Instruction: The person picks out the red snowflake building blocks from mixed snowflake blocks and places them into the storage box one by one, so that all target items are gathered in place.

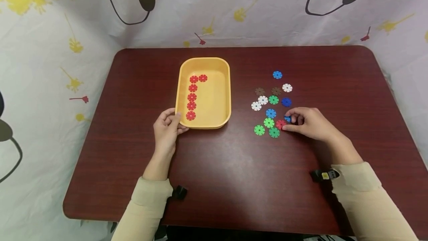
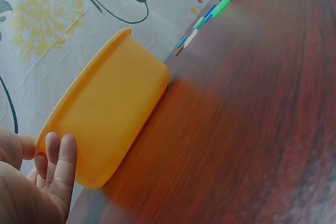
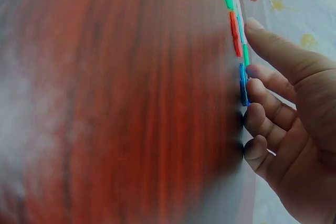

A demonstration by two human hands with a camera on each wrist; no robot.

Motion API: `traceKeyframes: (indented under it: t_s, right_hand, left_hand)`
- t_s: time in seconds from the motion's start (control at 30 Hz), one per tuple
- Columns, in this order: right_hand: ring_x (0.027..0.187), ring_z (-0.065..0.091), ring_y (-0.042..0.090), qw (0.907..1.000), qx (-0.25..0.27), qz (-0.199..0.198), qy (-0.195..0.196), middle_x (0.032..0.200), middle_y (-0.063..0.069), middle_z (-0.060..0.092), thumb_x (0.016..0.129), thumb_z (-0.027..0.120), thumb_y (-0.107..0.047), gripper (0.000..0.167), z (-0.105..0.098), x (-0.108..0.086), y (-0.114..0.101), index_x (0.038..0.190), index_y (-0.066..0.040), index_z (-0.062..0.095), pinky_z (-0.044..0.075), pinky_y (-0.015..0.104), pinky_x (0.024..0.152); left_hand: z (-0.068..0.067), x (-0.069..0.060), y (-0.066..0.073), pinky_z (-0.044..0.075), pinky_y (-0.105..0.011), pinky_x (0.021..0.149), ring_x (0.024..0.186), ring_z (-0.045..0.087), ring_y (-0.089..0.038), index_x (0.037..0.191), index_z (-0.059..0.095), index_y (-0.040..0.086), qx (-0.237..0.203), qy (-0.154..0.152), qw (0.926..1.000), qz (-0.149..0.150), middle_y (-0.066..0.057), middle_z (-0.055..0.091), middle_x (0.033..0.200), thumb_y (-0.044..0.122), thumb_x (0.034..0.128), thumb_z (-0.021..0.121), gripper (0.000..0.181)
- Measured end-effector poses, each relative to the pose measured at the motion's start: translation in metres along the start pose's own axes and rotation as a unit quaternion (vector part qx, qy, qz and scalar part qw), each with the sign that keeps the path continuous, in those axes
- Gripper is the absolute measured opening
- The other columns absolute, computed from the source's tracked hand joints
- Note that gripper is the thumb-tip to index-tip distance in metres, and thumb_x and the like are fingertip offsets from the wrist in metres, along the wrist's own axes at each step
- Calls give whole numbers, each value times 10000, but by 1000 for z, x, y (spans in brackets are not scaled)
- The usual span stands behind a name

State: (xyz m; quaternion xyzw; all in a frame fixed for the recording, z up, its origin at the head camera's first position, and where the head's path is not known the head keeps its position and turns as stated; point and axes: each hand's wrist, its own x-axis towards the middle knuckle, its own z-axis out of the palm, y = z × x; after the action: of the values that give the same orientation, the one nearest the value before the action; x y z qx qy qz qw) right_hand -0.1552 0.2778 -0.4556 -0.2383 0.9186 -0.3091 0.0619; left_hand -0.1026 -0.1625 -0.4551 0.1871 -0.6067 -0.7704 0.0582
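My left hand [image 1: 166, 129] pinches the near left corner of a yellow plastic tray [image 1: 219, 96], thumb over the rim and fingers against the outer wall. Inside it, several red notched discs [image 1: 192, 97] form a line along the left side, one of them set to the right at the top. My right hand [image 1: 309, 122] is low over the loose discs on the table. Its fingertips touch a blue disc [image 3: 243, 85], partly covered in the head view, and the thumb is apart from them, beside a red disc [image 1: 280, 124].
Several loose discs lie right of the tray: green [image 1: 259, 130], white [image 1: 256, 106], brown [image 1: 259, 91] and blue [image 1: 277, 74]. They rest on a dark red-brown table [image 1: 214, 181]. A patterned white cloth [image 1: 214, 18] hangs behind the table and at its sides.
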Motion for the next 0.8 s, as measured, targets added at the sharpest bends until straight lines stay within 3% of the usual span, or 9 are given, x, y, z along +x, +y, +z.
traceKeyframes:
  t_s: [0.3, 0.57, 0.8]
  right_hand:
    - [557, 423, 77, 9993, 54, -45, -353, 724, -37, 514, 818, 871, -190, 327, -6, 10, -3, 1066, -71, 695, 404, 231, 521]
    - [586, 414, 69, 9965, 83, -18, -833, 675, -68, 451, 847, 847, -179, 277, -6, 12, -6, 1062, -109, 687, 391, 237, 556]
    - [691, 433, 138, 9979, 317, -49, -566, 754, -10, 464, 778, 898, -145, 339, 1, 7, -6, 955, -146, 610, 388, 238, 538]
  left_hand:
    - [5, 8, 7, 640, -319, 596, 556, 650, -144, 1224, 582, 5, 141, -6, 9999, 20, -142, 620, 826, 109, 989, 674, 274]
    - [1, 6, 4, 642, -318, 612, 567, 648, -154, 1235, 586, 16, 205, 61, 9997, -113, -162, 616, 849, 115, 996, 663, 270]
    - [-1, 2, 0, 641, -313, 615, 576, 648, -145, 1247, 580, 11, 326, 82, 9992, -216, -149, 626, 850, 113, 1002, 654, 276]
